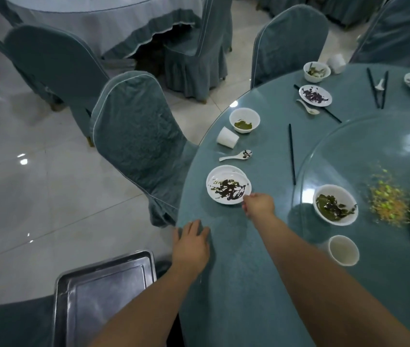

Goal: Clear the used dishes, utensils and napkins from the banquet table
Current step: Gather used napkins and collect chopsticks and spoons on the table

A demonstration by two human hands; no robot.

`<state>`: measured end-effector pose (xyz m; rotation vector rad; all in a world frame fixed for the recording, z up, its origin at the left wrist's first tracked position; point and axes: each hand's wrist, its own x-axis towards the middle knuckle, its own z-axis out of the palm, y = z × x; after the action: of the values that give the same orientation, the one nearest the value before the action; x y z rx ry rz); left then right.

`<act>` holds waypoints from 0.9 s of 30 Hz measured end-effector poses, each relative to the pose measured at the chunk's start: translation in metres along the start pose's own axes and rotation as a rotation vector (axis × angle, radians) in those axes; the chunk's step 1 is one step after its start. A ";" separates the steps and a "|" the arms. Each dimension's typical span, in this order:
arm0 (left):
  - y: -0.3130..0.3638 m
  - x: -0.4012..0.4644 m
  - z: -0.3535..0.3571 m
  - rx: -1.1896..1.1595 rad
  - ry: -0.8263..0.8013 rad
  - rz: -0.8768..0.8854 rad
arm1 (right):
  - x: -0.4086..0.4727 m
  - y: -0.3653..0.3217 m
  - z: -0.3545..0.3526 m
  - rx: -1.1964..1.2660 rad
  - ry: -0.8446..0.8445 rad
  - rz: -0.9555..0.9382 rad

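Observation:
A white plate [227,187] smeared with dark sauce sits near the edge of the round teal table [244,271]. My right hand [259,204] pinches its near right rim. My left hand [191,242] rests flat on the table edge, fingers spread, holding nothing. Beyond the plate lie a white spoon [236,156], a tipped white cup [227,138], a bowl [244,120] with green residue and a black chopstick [291,154]. A white bowl [335,204] with dark greens stands on the glass turntable [374,151]; an upright cup [343,249] is nearer me.
A metal tray [103,294] sits low at my left, beside the table. Covered chairs [133,136] ring the table. Farther along lie another plate [315,95], a bowl [316,71], a spoon [307,107] and chopsticks [376,86]. Food crumbs [386,196] are scattered on the turntable.

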<state>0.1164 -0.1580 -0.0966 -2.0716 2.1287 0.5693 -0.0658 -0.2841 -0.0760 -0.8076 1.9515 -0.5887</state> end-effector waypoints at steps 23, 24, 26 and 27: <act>0.002 -0.008 0.006 -0.049 -0.041 -0.045 | -0.031 0.039 0.013 0.285 -0.029 0.166; 0.005 -0.010 0.005 -0.070 -0.038 -0.067 | -0.039 0.047 0.009 0.262 -0.030 0.165; 0.013 -0.019 0.004 -0.124 -0.011 -0.110 | -0.054 0.065 0.000 0.205 -0.028 0.162; 0.017 -0.024 0.004 -0.153 0.008 -0.124 | -0.062 0.075 -0.006 0.180 -0.027 0.163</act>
<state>0.1005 -0.1337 -0.0891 -2.2698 2.0002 0.7290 -0.0709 -0.1873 -0.0889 -0.5362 1.8878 -0.6412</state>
